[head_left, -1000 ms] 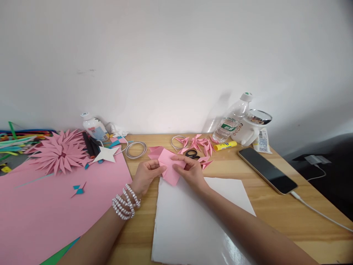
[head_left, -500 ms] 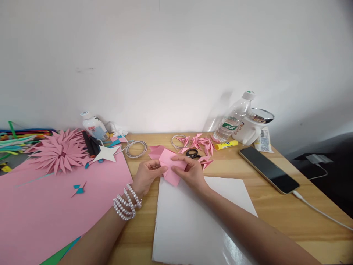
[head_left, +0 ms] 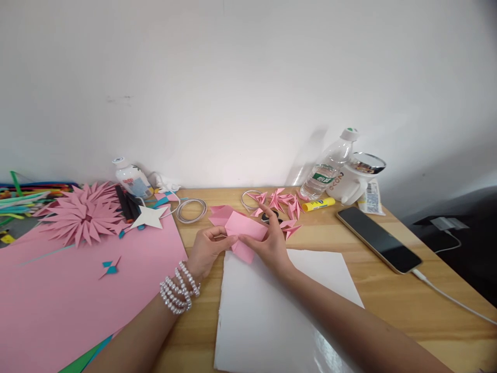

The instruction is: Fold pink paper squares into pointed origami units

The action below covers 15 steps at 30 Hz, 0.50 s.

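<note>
A partly folded piece of pink paper (head_left: 245,226) is held between both hands, over the far edge of a white board (head_left: 272,311). My left hand (head_left: 209,248), with a beaded bracelet at the wrist, pinches its left side. My right hand (head_left: 272,243) grips the right side, thumb on the near face and index finger raised behind. More pink folded paper (head_left: 220,211) lies just behind it. Beyond my right hand are black-handled scissors (head_left: 271,216), partly hidden, and several pink pointed paper pieces (head_left: 277,198).
Along the wall stand a water bottle (head_left: 324,168), a white mug (head_left: 351,181) and a white bottle (head_left: 132,177). A yellow glue stick (head_left: 318,204) and a phone (head_left: 378,238) lie right. Left are pink sheets (head_left: 116,305), a spiky paper flower (head_left: 86,216) and a coiled cable (head_left: 191,211).
My right index finger has lifted off the paper and points upward; the thumb has slid slightly left. The paper's upper right flap is now turned down, and its outline is wider.
</note>
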### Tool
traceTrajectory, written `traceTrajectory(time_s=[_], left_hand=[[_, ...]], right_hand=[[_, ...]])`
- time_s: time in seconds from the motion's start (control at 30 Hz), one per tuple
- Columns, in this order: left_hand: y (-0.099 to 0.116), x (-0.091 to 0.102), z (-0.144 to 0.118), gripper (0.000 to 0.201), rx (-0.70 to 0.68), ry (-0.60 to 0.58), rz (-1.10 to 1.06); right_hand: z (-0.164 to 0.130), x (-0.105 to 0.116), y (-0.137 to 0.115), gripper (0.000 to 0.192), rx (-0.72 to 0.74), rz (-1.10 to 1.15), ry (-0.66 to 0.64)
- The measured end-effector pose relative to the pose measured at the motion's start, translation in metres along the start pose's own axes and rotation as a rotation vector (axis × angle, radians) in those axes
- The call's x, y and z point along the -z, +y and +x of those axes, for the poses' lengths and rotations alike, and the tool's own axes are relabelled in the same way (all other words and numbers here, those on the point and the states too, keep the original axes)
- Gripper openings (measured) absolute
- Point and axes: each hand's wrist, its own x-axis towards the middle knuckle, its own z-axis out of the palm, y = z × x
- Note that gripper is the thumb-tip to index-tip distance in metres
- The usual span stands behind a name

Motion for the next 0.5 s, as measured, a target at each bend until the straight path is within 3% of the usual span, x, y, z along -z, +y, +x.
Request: traceTrajectory(time_s=[0.17, 0.27, 0.4, 0.5], left_hand=[[0.0009, -0.0006, -0.0001, 0.014, 0.001, -0.006, -0.020], [0.0007, -0.0007, -0.0002, 0.015, 0.009, -0.018, -0.016], [0.0017, -0.0010, -0.0002, 0.015, -0.002, -0.021, 0.017], [0.0029, -0.0012, 0.0001, 0.016, -0.022, -0.004, 0.049]], right_hand=[[0.0015, 0.0005, 0.0051, 0.077, -0.169, -0.001, -0.013], [0.0016, 0.0003, 0.0065, 0.069, -0.255, 0.045, -0.061], [0.0023, 0.0004, 0.0040, 0.053, -0.278, 0.108, -0.082], [0.0032, 0.0014, 0.0045, 0.051, -0.260, 0.119, -0.059]])
